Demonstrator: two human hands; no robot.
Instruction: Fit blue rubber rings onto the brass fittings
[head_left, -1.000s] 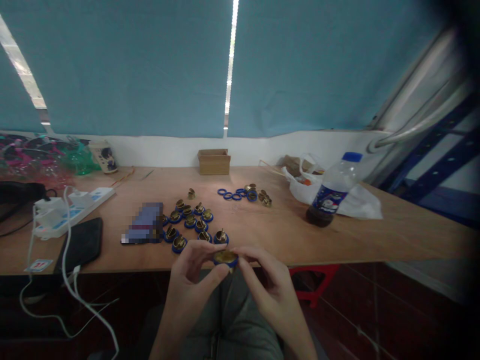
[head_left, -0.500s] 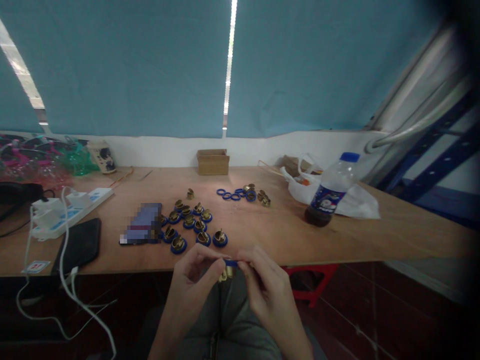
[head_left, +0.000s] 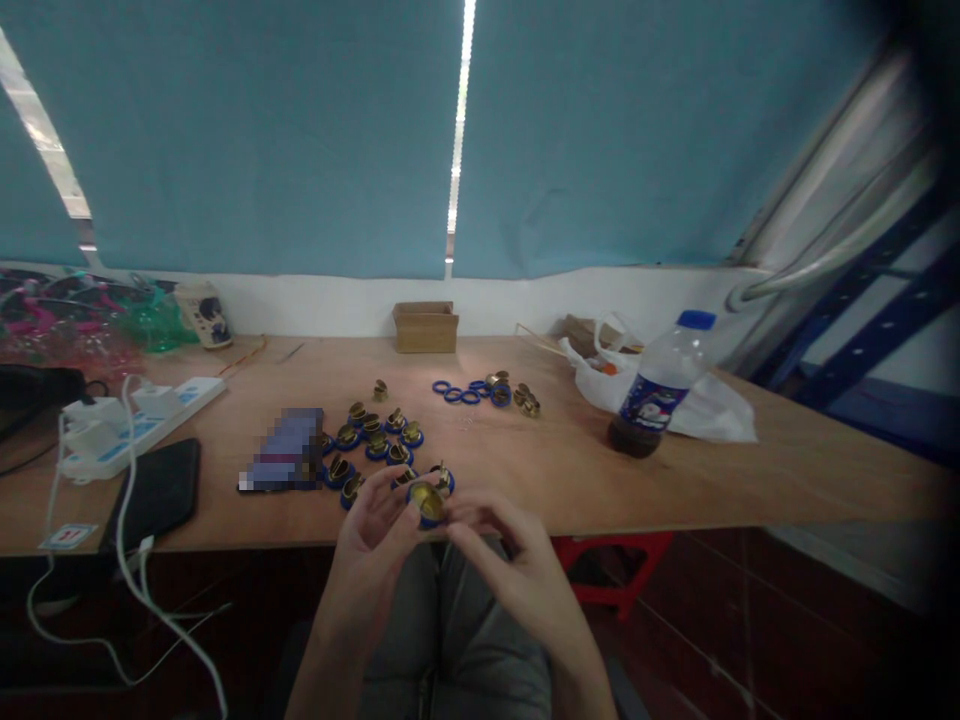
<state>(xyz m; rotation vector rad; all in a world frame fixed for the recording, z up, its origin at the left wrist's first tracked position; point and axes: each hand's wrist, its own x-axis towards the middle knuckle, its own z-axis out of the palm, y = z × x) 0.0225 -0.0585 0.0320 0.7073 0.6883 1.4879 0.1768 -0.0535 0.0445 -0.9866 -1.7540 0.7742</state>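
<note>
A round brass piece with a blue ring point(head_left: 427, 503) is held over the table's front edge, its hollow brass side facing me. My left hand point(head_left: 377, 527) grips it from the left between thumb and fingers. At its right rim is my right hand point(head_left: 504, 545), thumb and fingertips close to the piece; whether they press on it is hard to tell. Several brass pieces with blue rings point(head_left: 376, 446) stand just beyond my left hand, some partly hidden by it. Loose blue rings point(head_left: 453, 395) lie farther back, beside brass pieces without rings point(head_left: 527, 401).
A pixelated phone-like object point(head_left: 289, 450), a black phone point(head_left: 161, 487) and a white power strip point(head_left: 142, 430) with cables lie left. A small cardboard box point(head_left: 426, 330) stands at the back. Right are a cola bottle point(head_left: 656, 390) and a white plastic bag point(head_left: 600, 382).
The held piece has come up and to the left and has turned, so its brass hollow now shows. Both hands moved with it, and the right fingers have loosened somewhat.
</note>
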